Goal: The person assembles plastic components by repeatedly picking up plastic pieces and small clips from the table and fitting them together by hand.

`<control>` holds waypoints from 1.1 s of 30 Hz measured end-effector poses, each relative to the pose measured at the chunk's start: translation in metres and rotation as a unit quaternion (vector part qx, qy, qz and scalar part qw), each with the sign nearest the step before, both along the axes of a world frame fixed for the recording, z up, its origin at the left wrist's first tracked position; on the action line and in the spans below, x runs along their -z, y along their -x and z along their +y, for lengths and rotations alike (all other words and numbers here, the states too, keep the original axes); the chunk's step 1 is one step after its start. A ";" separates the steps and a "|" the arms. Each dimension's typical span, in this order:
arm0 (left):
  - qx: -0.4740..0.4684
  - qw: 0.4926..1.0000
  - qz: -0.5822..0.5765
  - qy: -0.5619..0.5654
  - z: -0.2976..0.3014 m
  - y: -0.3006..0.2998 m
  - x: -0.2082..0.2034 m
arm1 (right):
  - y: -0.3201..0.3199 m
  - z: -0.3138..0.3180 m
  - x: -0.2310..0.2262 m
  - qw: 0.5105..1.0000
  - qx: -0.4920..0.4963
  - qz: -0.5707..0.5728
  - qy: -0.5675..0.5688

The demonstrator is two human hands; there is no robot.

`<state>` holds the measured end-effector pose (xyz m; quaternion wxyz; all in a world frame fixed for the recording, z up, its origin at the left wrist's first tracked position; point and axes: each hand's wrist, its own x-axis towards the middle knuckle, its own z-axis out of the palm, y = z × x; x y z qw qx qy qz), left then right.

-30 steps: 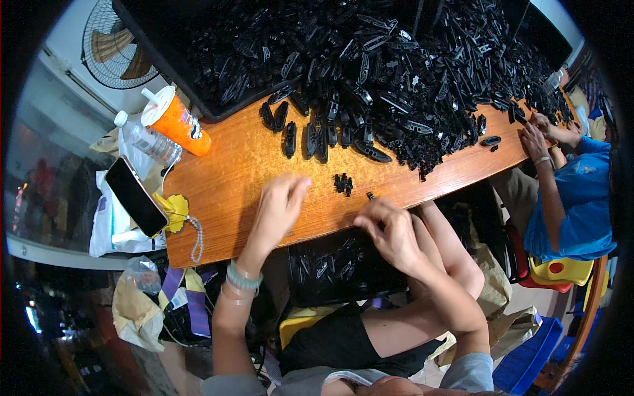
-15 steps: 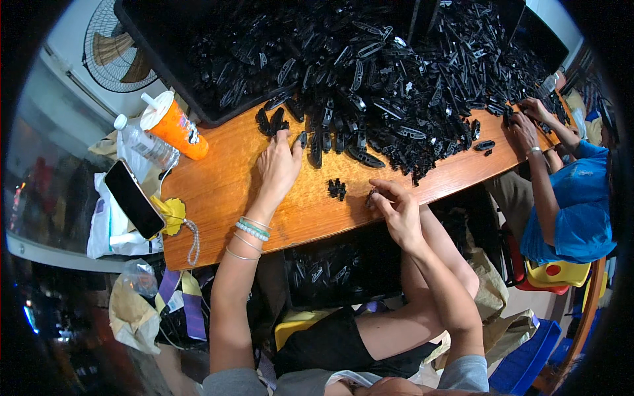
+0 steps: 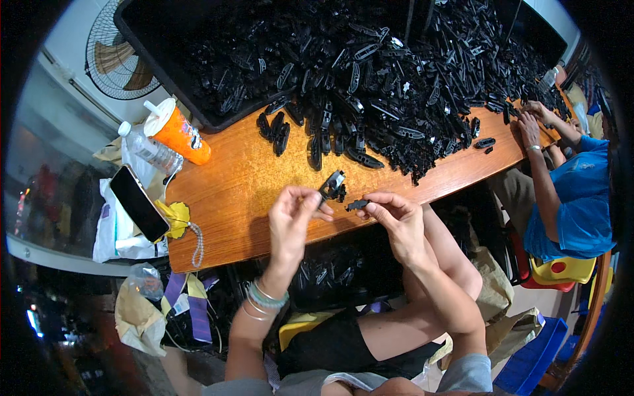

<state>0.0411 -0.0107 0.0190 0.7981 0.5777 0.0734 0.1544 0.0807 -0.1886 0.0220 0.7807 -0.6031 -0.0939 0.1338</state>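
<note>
Two hands are working close together over the near part of the wooden table point(image 3: 231, 178), and both are holding something. Your left hand point(image 3: 290, 214) is gripping a longer black plastic part point(image 3: 333, 185) between thumb and fingers, its outer end pointing up and away from you. Your right hand point(image 3: 398, 224) is pinching a small dark piece point(image 3: 357, 205) between the thumb and forefinger, its free end pointing toward your left hand. The part and the piece are facing each other just beside one another, with a gap showing between them. Partly hidden behind the longer part, a little cluster of small black pieces point(image 3: 341, 194) is lying on the wood.

Beyond your hands, a great heap of black parts point(image 3: 409, 99) is spreading across the table, and a few loose parts point(image 3: 281, 138) are lying at its left near edge, beside the rim of a black tray point(image 3: 205, 124). On your left, an orange cup point(image 3: 181, 135), a clear bottle point(image 3: 153, 153) and a dark-screened phone point(image 3: 139, 203) are standing near the table's end. To your right, a co-worker in blue point(image 3: 571, 198) is reaching both hands toward the heap's far side.
</note>
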 end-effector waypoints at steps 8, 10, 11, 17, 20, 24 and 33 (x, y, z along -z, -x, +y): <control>0.065 0.998 -0.007 0.026 -0.029 0.027 -0.006 | 0.021 0.010 -0.007 0.999 0.046 0.006 -0.005; 0.133 0.991 0.020 0.023 -0.022 0.027 -0.008 | 0.024 0.010 -0.006 0.999 0.033 -0.011 0.014; 0.132 0.991 0.020 0.022 -0.019 0.028 -0.007 | 0.026 0.010 -0.004 0.999 0.021 -0.028 0.035; 0.094 0.995 0.020 -0.003 -0.012 0.034 -0.003 | 0.024 0.014 -0.002 0.965 0.054 -0.219 0.135; 0.074 0.997 -0.001 -0.024 -0.013 0.034 -0.003 | 0.022 0.010 -0.007 0.926 0.050 -0.323 0.187; 0.064 0.994 0.022 -0.090 -0.009 0.039 -0.002 | 0.027 0.010 -0.010 0.962 -0.018 -0.174 0.208; 0.222 0.946 0.045 -0.233 0.038 0.047 0.009 | 0.015 0.008 0.014 0.954 -0.197 -0.151 0.170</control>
